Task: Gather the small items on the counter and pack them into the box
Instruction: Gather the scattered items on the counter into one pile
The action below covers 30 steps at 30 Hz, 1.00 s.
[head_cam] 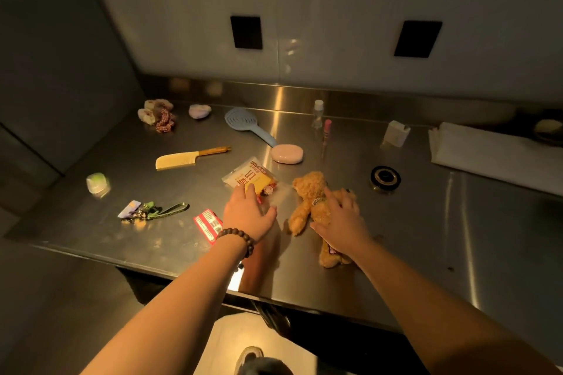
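A tan teddy bear [307,192] lies on the steel counter [426,237] near the front edge. My right hand [341,222] rests flat on its body with fingers spread. My left hand [248,213], a bead bracelet on its wrist, lies with straight fingers on a clear snack packet [249,175]. A red and white packet [208,224] sits just left of that wrist. Further out lie a yellow comb [189,157], a blue hairbrush [246,123], a pink soap [287,153] and a key strap [152,210]. No box is in view.
Hair scrunchies [158,116], a lilac lump [199,111], a small green-white object [97,183], a clear bottle [317,113], a pink tube [327,128], a white carton [396,132], a black round tin [385,178] and folded white sheets [487,155] also lie on the counter.
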Available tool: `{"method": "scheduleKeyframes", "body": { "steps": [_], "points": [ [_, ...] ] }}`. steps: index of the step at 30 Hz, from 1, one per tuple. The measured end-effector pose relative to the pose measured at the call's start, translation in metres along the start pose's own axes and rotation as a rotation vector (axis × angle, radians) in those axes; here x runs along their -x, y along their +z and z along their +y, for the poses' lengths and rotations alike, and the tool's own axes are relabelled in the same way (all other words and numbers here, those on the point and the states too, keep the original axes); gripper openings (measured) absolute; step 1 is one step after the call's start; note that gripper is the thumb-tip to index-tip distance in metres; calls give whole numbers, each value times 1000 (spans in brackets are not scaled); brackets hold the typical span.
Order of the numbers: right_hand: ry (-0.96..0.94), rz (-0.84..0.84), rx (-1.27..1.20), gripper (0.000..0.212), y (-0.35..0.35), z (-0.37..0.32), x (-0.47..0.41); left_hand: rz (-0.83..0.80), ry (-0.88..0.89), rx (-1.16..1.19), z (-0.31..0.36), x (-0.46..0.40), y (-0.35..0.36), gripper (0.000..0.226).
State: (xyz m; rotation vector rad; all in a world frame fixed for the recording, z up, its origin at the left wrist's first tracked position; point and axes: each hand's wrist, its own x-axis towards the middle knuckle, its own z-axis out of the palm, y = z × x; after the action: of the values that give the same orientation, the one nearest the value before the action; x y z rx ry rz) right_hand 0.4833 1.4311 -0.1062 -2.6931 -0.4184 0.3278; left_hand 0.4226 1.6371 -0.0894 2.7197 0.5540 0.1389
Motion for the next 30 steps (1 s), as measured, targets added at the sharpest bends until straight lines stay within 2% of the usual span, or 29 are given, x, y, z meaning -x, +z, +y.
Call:
{"method": "scheduleKeyframes", "body": {
  "steps": [3, 8, 12, 15, 17, 19, 23, 28, 30],
  "points": [
    [71, 57, 59, 89, 17, -13, -8, -31, -14, -39, -20, -19, 2, 82],
    [155, 174, 75, 75, 34, -30, -20, -137, 44, -102, -50, -53, 8, 90],
    [200, 260, 57, 61, 41, -43, -31, -255, 90, -117, -64, -80, 15, 114],
    [227, 279, 53, 58, 43, -47, -35, -341, 116, -122, -61, -95, 18, 140],
    [241, 279, 58, 58, 43, -48, -35, -385, 125, -125, -55, -102, 20, 148],
    [247, 277, 51, 59, 42, -48, -35, -393, 142, -126, -50, -106, 23, 143],
    [260, 296, 7, 58, 37, -51, -34, -287, 214, -146, -45, -114, 22, 114],
    [269, 381, -39, 57, 24, -50, -30, -226, 245, -105, -32, -113, 20, 104],
    [259, 418, -60, 55, 17, -47, -30, -216, 233, -22, -24, -116, 23, 92]
  ]
}}
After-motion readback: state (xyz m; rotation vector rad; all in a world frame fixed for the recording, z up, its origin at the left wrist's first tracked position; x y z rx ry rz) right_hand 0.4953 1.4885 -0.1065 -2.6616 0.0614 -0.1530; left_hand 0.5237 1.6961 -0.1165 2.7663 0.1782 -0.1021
